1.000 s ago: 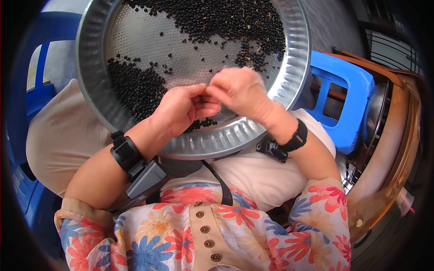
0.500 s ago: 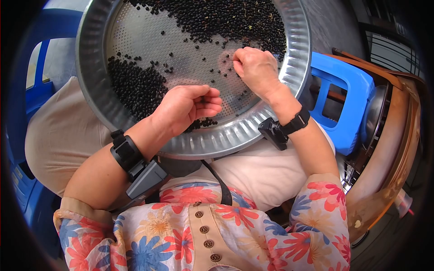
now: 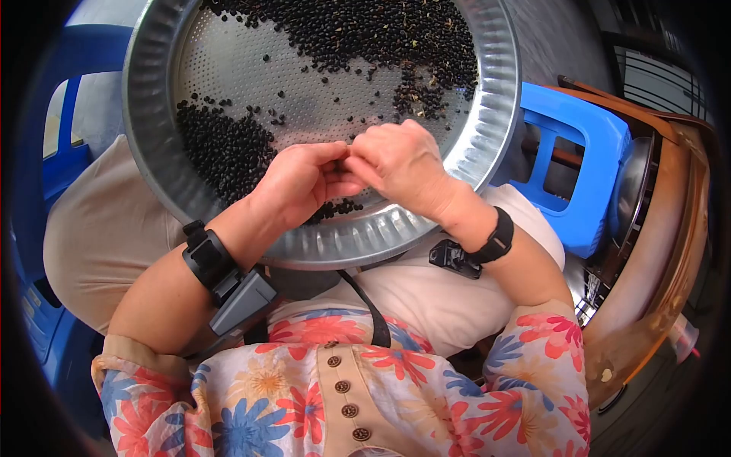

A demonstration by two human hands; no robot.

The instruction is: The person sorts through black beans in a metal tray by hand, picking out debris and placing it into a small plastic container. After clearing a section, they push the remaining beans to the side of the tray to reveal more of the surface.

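Observation:
A round metal sieve pan with a perforated floor and fluted wall rests over the lap. Black beans form a wide heap at its far side, with pale bits of chaff among them on the right. Another bean pile lies at the left. My left hand is cupped palm up over the near part of the pan, fingers curled; its contents are hidden. My right hand is closed in a pinch, its fingertips meeting the left fingers. Whatever it pinches does not show.
A blue plastic stool stands right of the pan, next to a brown wooden piece of furniture. On the left is a blue plastic chair. Both wrists wear black straps with devices, the left one a grey box.
My right hand has moved left and nearer to the body, from the beans at the pan's right to my left hand. The left hand stays nearly in place, still cupped.

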